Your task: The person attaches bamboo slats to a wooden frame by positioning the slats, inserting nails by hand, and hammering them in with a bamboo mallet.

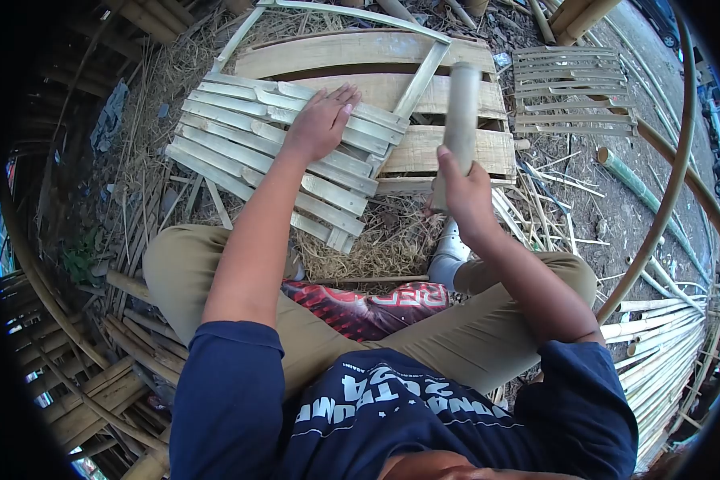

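Note:
My left hand [322, 126] lies flat, fingers stretched out, on a frame of pale split-bamboo slats [240, 136]. The slats run side by side over crosspieces, and the frame rests tilted on a low platform of wide planks [444, 150]. One long crosspiece [421, 78] reaches from the slats up to a far rail [352, 13]. In my right hand [466, 192] is a short, thick wooden stick [462, 104], gripped near its lower end and held upright right of the slats. The stick is slightly blurred.
A smaller slatted bamboo panel [572, 92] lies at the upper right. A green bamboo pole [648, 192] and a stack of bamboo strips [664, 344] are on the right. A curved pole [668, 192] arches nearby. Straw and scraps [368, 254] cover the ground between my legs.

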Action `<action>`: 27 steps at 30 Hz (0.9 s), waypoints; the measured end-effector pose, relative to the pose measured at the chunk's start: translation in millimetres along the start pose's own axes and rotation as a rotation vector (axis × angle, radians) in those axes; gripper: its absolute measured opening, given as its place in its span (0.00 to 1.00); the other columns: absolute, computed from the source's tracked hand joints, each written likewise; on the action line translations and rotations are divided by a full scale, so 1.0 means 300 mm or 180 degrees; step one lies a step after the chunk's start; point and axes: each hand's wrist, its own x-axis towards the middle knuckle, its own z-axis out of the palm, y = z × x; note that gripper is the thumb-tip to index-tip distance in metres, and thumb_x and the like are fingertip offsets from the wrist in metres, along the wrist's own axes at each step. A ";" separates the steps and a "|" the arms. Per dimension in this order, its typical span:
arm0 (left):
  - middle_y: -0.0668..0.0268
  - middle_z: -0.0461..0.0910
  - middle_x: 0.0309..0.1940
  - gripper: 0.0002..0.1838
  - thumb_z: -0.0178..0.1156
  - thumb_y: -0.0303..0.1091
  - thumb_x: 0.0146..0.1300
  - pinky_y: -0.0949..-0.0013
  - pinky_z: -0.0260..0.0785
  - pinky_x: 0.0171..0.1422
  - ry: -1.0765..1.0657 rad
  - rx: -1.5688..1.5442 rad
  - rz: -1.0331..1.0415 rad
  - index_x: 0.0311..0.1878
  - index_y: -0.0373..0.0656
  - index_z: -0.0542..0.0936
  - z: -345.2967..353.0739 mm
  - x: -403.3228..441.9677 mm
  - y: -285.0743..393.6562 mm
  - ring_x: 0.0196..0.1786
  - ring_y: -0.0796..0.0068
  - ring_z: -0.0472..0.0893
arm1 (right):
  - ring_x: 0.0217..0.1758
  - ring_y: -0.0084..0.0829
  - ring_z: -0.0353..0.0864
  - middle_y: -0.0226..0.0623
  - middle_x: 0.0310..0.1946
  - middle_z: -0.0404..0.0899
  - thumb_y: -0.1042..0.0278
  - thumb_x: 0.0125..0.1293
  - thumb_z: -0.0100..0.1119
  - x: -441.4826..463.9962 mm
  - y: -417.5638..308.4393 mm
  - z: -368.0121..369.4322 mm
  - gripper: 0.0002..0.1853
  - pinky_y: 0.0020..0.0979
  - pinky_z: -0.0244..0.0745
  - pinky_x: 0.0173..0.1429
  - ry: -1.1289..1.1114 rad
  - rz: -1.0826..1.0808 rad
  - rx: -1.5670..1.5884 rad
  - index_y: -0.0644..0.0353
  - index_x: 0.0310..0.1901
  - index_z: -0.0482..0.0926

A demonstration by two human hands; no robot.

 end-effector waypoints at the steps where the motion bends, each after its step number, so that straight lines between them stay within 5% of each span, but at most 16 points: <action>1: 0.62 0.73 0.78 0.26 0.36 0.41 0.86 0.52 0.50 0.90 0.0012 -0.0006 -0.0001 0.76 0.46 0.75 0.000 -0.001 0.000 0.82 0.65 0.66 | 0.21 0.35 0.84 0.42 0.28 0.79 0.49 0.77 0.62 0.007 0.012 0.005 0.28 0.37 0.81 0.22 0.0167 -0.0117 -0.0005 0.76 0.48 0.73; 5: 0.62 0.73 0.78 0.26 0.36 0.41 0.86 0.52 0.49 0.90 -0.0022 -0.0027 -0.0011 0.75 0.45 0.76 -0.006 -0.002 0.005 0.83 0.65 0.66 | 0.21 0.35 0.83 0.41 0.29 0.79 0.49 0.78 0.61 0.008 0.031 0.000 0.27 0.37 0.80 0.22 -0.0453 0.0372 -0.0890 0.74 0.48 0.71; 9: 0.62 0.72 0.78 0.26 0.36 0.41 0.86 0.52 0.49 0.90 -0.0001 -0.0002 -0.0008 0.75 0.46 0.76 0.000 0.000 0.004 0.82 0.65 0.66 | 0.22 0.35 0.85 0.44 0.30 0.80 0.50 0.78 0.61 0.013 0.013 0.004 0.27 0.36 0.81 0.22 0.0118 -0.0170 0.0035 0.75 0.49 0.72; 12: 0.62 0.72 0.78 0.26 0.36 0.41 0.86 0.52 0.50 0.90 0.0021 0.0029 0.0002 0.75 0.46 0.76 0.000 -0.008 0.003 0.82 0.65 0.66 | 0.21 0.33 0.84 0.40 0.28 0.79 0.49 0.79 0.62 0.006 0.018 0.004 0.25 0.37 0.80 0.23 -0.0210 0.0163 -0.0638 0.70 0.47 0.72; 13: 0.62 0.72 0.78 0.26 0.37 0.41 0.86 0.52 0.50 0.90 0.0016 0.0028 -0.0005 0.75 0.46 0.76 -0.002 -0.006 0.004 0.82 0.65 0.66 | 0.23 0.32 0.84 0.39 0.28 0.79 0.48 0.78 0.63 -0.002 -0.016 -0.008 0.26 0.36 0.81 0.24 -0.0797 0.0536 -0.1114 0.71 0.49 0.73; 16: 0.62 0.73 0.77 0.25 0.40 0.40 0.85 0.52 0.50 0.90 0.0050 0.0026 0.0036 0.76 0.48 0.76 -0.002 -0.002 0.003 0.82 0.65 0.67 | 0.24 0.30 0.84 0.38 0.29 0.80 0.49 0.76 0.65 -0.017 -0.015 0.004 0.26 0.35 0.82 0.26 -0.0277 0.0314 -0.0054 0.71 0.49 0.75; 19: 0.62 0.73 0.77 0.24 0.44 0.40 0.83 0.52 0.50 0.90 0.0080 -0.0075 -0.0025 0.76 0.50 0.76 -0.012 -0.006 0.020 0.82 0.65 0.67 | 0.24 0.34 0.86 0.45 0.31 0.83 0.48 0.73 0.67 0.021 -0.057 -0.061 0.31 0.36 0.82 0.24 -0.0169 -0.0292 -0.1119 0.78 0.51 0.76; 22: 0.62 0.73 0.77 0.24 0.47 0.40 0.82 0.52 0.49 0.90 0.0025 -0.0036 -0.0001 0.76 0.52 0.76 -0.014 -0.009 0.012 0.82 0.66 0.67 | 0.38 0.45 0.91 0.52 0.35 0.87 0.53 0.62 0.74 0.049 -0.074 -0.166 0.32 0.46 0.84 0.46 -0.0241 -0.1069 -0.2498 0.74 0.56 0.78; 27: 0.62 0.76 0.75 0.24 0.55 0.37 0.78 0.50 0.52 0.89 0.0208 0.0047 0.0174 0.74 0.50 0.78 -0.006 -0.013 0.007 0.80 0.65 0.70 | 0.47 0.56 0.90 0.60 0.41 0.88 0.55 0.56 0.74 0.013 -0.048 -0.181 0.33 0.50 0.83 0.56 -0.0093 -0.0843 -0.3309 0.71 0.57 0.79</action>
